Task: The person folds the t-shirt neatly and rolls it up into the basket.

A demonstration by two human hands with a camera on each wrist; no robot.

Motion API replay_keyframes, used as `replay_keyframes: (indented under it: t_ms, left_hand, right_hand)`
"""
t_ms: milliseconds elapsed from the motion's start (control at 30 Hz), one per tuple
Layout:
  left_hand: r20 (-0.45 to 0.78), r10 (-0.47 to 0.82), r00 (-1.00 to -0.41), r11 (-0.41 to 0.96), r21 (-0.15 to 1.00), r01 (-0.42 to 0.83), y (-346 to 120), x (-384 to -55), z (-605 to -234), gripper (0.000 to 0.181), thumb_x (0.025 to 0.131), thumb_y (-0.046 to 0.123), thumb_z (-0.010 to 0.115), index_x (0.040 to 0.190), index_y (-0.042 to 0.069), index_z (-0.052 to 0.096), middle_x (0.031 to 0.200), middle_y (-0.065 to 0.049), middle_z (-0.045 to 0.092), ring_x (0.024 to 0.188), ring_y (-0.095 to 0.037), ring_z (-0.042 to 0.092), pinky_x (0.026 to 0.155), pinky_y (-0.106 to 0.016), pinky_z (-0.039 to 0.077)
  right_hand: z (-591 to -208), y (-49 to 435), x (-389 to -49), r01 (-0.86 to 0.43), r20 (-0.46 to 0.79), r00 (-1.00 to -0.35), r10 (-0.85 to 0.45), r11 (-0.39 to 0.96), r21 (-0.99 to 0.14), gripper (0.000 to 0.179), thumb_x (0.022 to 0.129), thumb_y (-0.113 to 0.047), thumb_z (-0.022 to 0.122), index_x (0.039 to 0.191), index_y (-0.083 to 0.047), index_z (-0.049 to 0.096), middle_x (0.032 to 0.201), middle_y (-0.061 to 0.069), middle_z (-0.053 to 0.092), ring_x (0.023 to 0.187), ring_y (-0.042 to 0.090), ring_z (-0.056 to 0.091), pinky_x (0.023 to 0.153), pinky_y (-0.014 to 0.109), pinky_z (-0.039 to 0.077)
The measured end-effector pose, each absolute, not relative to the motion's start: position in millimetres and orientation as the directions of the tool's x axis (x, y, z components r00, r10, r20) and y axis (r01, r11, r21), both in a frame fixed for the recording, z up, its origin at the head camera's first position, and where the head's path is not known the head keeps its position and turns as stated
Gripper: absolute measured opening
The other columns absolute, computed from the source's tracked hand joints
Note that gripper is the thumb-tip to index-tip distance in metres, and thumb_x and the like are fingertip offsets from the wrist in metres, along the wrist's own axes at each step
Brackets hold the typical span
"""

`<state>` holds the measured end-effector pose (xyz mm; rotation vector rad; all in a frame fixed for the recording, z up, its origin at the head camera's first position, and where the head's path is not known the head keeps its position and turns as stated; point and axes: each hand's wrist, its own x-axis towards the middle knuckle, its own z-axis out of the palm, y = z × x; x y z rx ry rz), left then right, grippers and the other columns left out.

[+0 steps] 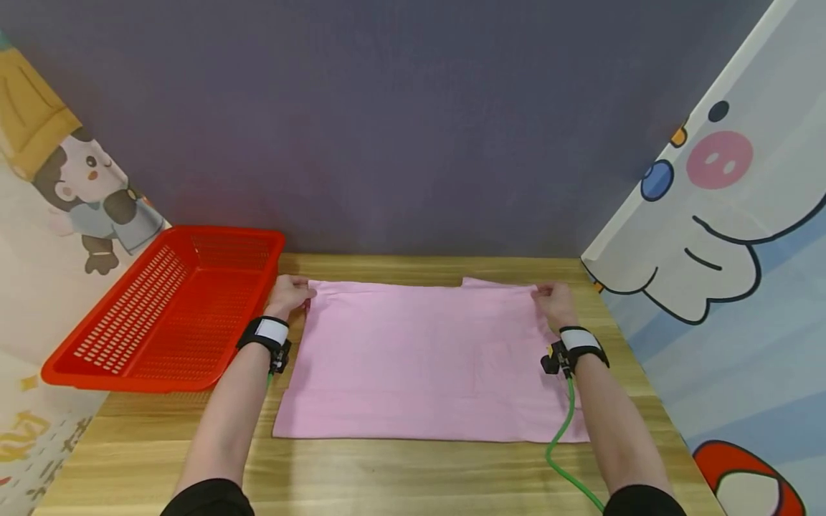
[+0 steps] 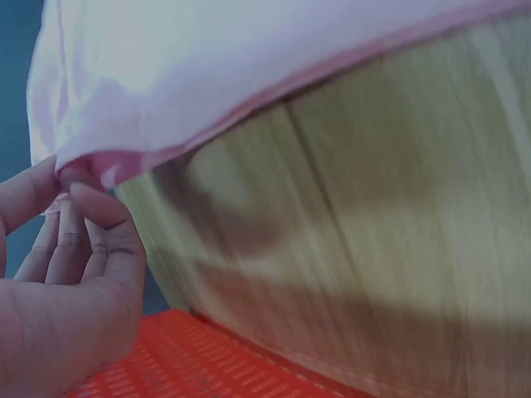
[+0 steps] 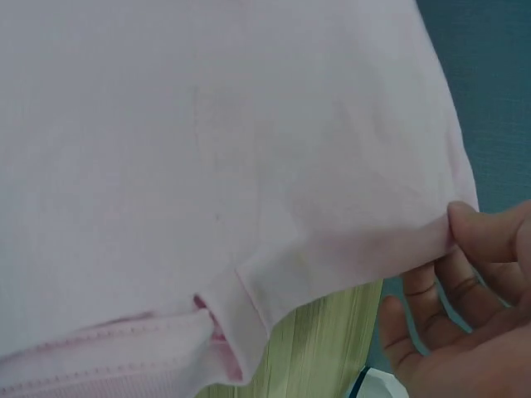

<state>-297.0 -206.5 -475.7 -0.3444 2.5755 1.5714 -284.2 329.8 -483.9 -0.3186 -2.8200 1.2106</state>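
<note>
A folded pink shirt (image 1: 413, 358) lies spread as a wide rectangle on the wooden table. At its far left corner my left hand (image 1: 289, 295) pinches the cloth between thumb and forefinger. The left wrist view shows that hand (image 2: 79, 274) with the edge of the shirt (image 2: 191, 91) lifted a little off the table. My right hand (image 1: 553, 302) grips the far right corner. In the right wrist view, thumb and fingers of the hand (image 3: 473, 290) pinch the shirt (image 3: 249, 166), whose side has a stitched, ribbed band and a small folded flap.
A red plastic basket (image 1: 155, 376) with slotted walls stands left of the left forearm, at the table's left edge. The wooden table (image 1: 361, 476) meets a dark grey panel (image 1: 413, 129) behind. Cartoon-printed sheets flank both sides. A green cable (image 1: 568, 473) runs from the right wrist.
</note>
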Motion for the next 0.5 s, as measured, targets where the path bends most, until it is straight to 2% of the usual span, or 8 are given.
replay_keyframes:
  t_ms: [100,200,300,400,433,500]
  left_hand:
    - [-0.192,-0.137,-0.972,0.478,0.846,-0.235,-205.5,-294.2,-471.6,0.046,0.091,0.004,0.064,0.132,-0.014,0.055,0.089,-0.017,0.069,0.058,-0.007,0.055,0.057,-0.019,0.051]
    - [-0.201,-0.144,-0.969,0.466,0.850,-0.245,-204.0,-291.7,-469.1,0.043,0.093,0.009,0.064,0.130,-0.013,0.058,0.100,-0.021,0.070,0.062,-0.007,0.056,0.060,-0.020,0.052]
    - [-0.213,-0.155,-0.965,0.438,0.860,-0.260,-204.3,-290.2,-467.6,0.043,0.095,0.018,0.067,0.127,-0.011,0.062,0.091,-0.014,0.071,0.064,-0.010,0.058,0.064,-0.024,0.054]
    - [-0.220,-0.164,-0.962,0.415,0.869,-0.269,-205.9,-289.2,-466.8,0.046,0.095,0.027,0.070,0.125,-0.008,0.066,0.080,-0.003,0.069,0.063,-0.010,0.059,0.069,-0.029,0.057]
    - [-0.220,-0.164,-0.962,0.406,0.873,-0.269,-206.4,-288.8,-466.5,0.048,0.095,0.028,0.070,0.126,-0.008,0.065,0.079,-0.001,0.069,0.063,-0.009,0.060,0.072,-0.031,0.059]
    - [-0.223,-0.171,-0.960,0.386,0.881,-0.274,-206.3,-287.7,-465.9,0.049,0.095,0.028,0.070,0.127,-0.008,0.064,0.087,-0.006,0.072,0.065,-0.007,0.063,0.079,-0.033,0.061]
  right_hand:
    - [-482.1,331.4,-283.1,0.168,-0.028,-0.977,0.213,0.677,-0.717,0.036,0.098,-0.008,0.057,0.126,0.014,0.059,0.120,0.032,0.062,0.099,0.033,0.061,0.070,0.023,0.047]
    - [-479.8,333.0,-282.3,0.174,-0.054,-0.979,0.194,0.680,-0.713,0.038,0.097,-0.007,0.057,0.129,0.014,0.058,0.121,0.032,0.061,0.100,0.033,0.061,0.072,0.023,0.048]
    - [-477.4,335.8,-282.1,0.188,-0.104,-0.981,0.162,0.683,-0.706,0.042,0.096,-0.007,0.058,0.133,0.014,0.055,0.123,0.031,0.060,0.103,0.034,0.061,0.076,0.027,0.051]
    - [-475.9,339.7,-282.3,0.202,-0.160,-0.979,0.124,0.683,-0.702,0.046,0.097,-0.010,0.057,0.136,0.014,0.052,0.130,0.033,0.057,0.111,0.039,0.059,0.087,0.037,0.054]
    - [-475.6,340.9,-282.4,0.211,-0.182,-0.977,0.114,0.677,-0.705,0.048,0.098,-0.013,0.056,0.137,0.013,0.051,0.134,0.033,0.055,0.115,0.040,0.057,0.091,0.041,0.053]
    - [-475.3,342.7,-282.4,0.217,-0.209,-0.973,0.094,0.670,-0.710,0.051,0.099,-0.017,0.055,0.140,0.013,0.048,0.141,0.034,0.051,0.123,0.044,0.053,0.101,0.049,0.049]
